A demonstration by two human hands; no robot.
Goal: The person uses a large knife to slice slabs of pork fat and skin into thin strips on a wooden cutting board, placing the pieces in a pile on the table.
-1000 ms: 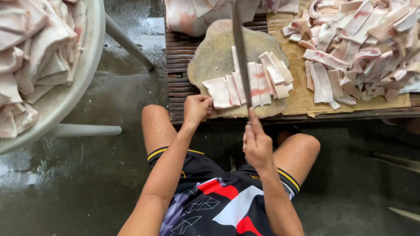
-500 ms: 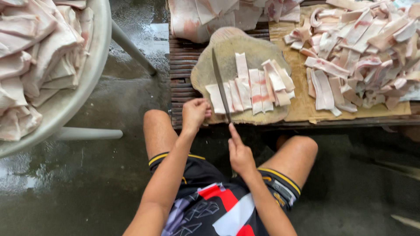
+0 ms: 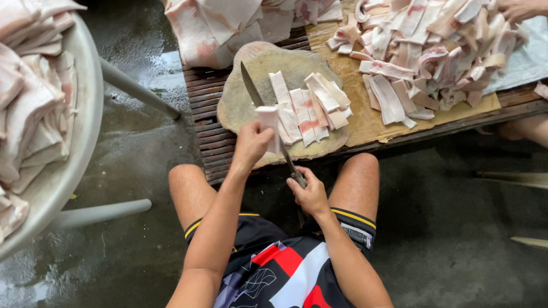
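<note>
Since half a second ago the long steel knife has swung its tip left and away, lying slanted across the round worn wooden chopping block, and the left hand has lifted one pale strip of pork skin off the block's near edge — before, it pressed flat there. Left-hand fingers clamped on that strip. Right hand closed around the knife handle, below the block's near rim; handle mostly hidden inside the fist.

Row of cut pink-and-white strips lies on the block, right of the blade. Block sits on the dark slatted wooden tabletop.

Large pale round plastic basin, left, heaped with folded skin slabs — cut off by the frame edge. Brown cardboard sheet on the tabletop carries a loose heap of cut strips. Uncut slabs at top, partly out of frame.

Another person's hand at the top right corner, mostly cut off.
</note>
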